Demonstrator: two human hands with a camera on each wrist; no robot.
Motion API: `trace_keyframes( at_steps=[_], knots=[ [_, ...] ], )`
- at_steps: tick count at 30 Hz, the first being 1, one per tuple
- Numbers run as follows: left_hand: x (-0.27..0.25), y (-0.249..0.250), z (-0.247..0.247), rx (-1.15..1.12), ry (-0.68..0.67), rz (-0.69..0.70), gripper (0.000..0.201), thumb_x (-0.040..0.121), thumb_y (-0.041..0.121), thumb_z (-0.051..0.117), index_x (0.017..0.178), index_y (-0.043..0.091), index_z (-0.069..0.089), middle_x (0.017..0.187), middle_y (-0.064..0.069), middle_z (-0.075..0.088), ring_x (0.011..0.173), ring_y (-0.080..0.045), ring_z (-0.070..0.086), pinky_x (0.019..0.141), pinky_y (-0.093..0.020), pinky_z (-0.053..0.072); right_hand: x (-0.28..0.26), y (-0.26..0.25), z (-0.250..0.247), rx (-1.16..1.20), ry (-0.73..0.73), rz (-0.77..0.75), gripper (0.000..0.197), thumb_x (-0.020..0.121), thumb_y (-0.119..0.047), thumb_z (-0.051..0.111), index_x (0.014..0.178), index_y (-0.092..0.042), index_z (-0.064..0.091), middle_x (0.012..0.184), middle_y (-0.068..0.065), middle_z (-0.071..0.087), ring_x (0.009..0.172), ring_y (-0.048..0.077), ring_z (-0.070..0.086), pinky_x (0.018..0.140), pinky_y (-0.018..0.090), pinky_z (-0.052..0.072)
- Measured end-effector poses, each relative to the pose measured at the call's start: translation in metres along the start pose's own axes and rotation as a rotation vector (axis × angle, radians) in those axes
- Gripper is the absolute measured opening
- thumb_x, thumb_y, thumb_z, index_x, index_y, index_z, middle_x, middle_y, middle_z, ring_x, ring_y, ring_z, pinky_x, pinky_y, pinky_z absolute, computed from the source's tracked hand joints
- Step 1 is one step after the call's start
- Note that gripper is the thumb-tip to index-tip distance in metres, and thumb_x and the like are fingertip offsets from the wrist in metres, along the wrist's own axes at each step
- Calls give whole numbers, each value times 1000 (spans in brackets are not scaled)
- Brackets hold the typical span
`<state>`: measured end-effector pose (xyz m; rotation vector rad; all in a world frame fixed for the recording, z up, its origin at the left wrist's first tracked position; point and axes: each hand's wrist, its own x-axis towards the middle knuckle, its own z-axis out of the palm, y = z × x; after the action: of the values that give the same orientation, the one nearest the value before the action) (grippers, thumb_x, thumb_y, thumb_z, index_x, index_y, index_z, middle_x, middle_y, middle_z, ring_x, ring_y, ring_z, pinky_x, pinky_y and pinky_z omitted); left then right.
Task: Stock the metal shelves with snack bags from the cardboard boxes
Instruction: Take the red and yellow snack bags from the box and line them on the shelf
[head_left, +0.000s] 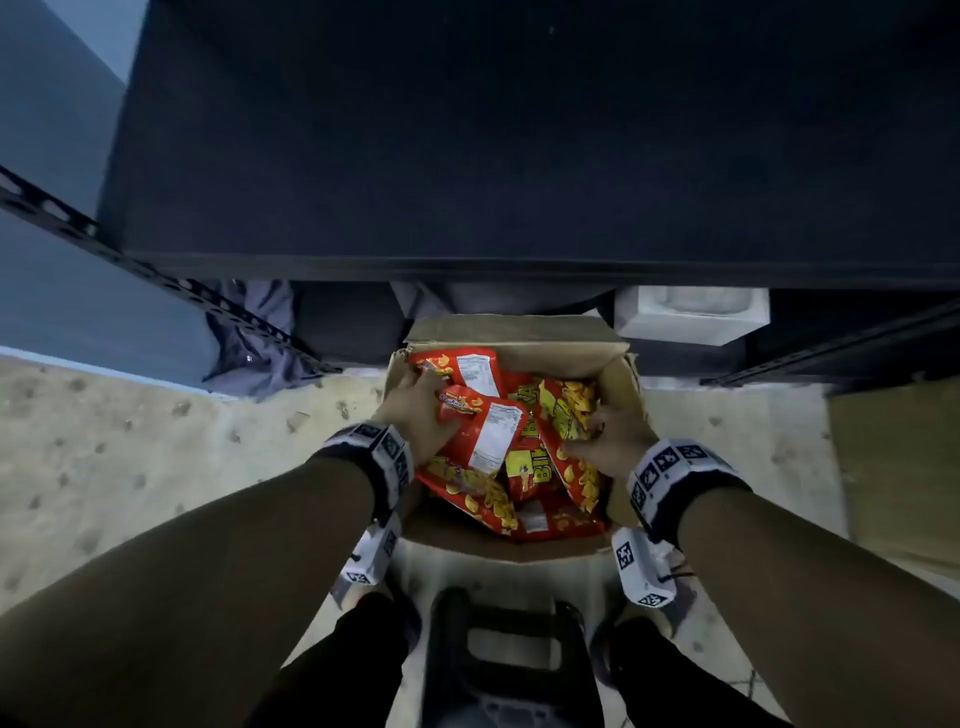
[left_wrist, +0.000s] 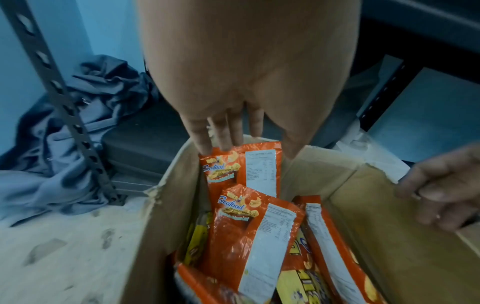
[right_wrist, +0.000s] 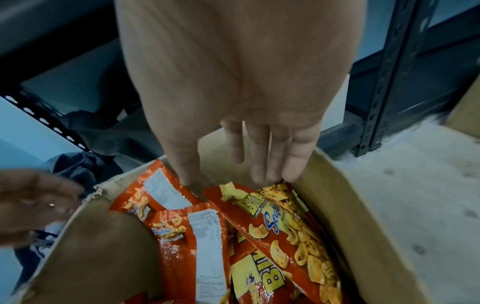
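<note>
Speckled floor (head_left: 130, 467) under cardboard box (head_left: 621, 374) of snack bags (head_left: 488, 431). Wrist views alone showed fingers: left hand (left_wrist: 233, 115) and right hand (right_wrist: 246, 123) apart, straight-fingered, touching bag tops.

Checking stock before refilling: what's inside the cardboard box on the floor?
The cardboard box holds a loose pile of red snack bags, some label-side up, with both hands reaching in. Lower layers and the box bottom are covered.

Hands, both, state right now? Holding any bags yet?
Left hand: open, straight fingers touching the top of a back-facing snack bag in the cardboard box.
Right hand: open, fingertips touching a front-facing snack bag; no grip yet.
</note>
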<state>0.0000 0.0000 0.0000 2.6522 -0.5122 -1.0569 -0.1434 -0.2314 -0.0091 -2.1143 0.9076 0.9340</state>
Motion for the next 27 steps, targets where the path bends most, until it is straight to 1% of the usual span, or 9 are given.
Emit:
trace_keyframes(
  at_steps=[3,5,8,10,12,15,19,23,27],
  knots=[
    [40,1,13,86,167,69,68,93,41,65,152,24,36,152,-6,38,140,-29,39,116,-45,37,40,-1,19,20,81,1,86,83,-59,76,150,-19,42,149,6,52,130,29,55,103,41,50],
    [63,5,21,159,210,131,66,96,43,61,154,29,32,149,-6,37,139,-29,37,115,-48,38,65,-3,34,59,110,4,94,78,-62,78,151,-21,35,151,7,50,132,32,54,105,45,50],
    [86,6,35,299,213,209,65,100,45,53,157,38,24,146,-6,34,135,-28,35,115,-49,37,93,-8,53,67,163,13,109,63,-79,73,149,-29,30,153,8,45,134,36,51,107,52,49],
    [97,5,42,378,214,214,62,100,45,51,156,43,24,142,-6,34,132,-27,34,115,-51,34,110,-10,64,68,191,21,100,69,-73,75,147,-28,33,155,9,41,137,36,47,109,53,46],
    [101,6,45,398,229,213,57,101,43,49,154,46,27,139,-5,34,130,-27,33,114,-51,30,117,-11,71,69,190,14,87,78,-63,76,146,-24,38,151,9,45,135,34,49,108,51,48],
    [106,4,44,416,274,269,50,103,43,48,150,51,35,136,-1,36,127,-25,34,113,-50,30,126,-9,73,73,196,-7,48,93,-39,68,132,-19,50,129,9,64,117,31,63,98,44,55],
    [107,8,37,486,245,361,41,99,35,58,137,49,55,134,3,40,125,-22,37,110,-47,32,121,-2,66,68,233,-1,16,100,-30,57,112,-20,61,112,6,71,99,28,69,89,42,59],
    [100,17,27,528,185,332,25,97,25,58,114,40,67,130,7,47,122,-20,36,109,-44,30,98,3,50,48,241,15,15,102,-19,51,108,-18,65,111,7,70,102,28,67,90,41,58],
    [72,24,6,474,56,297,22,101,25,49,110,39,64,119,12,62,121,-18,46,110,-41,31,54,3,27,82,264,-28,17,102,-20,52,104,-20,69,108,6,73,99,28,68,91,39,57]
  ],
)
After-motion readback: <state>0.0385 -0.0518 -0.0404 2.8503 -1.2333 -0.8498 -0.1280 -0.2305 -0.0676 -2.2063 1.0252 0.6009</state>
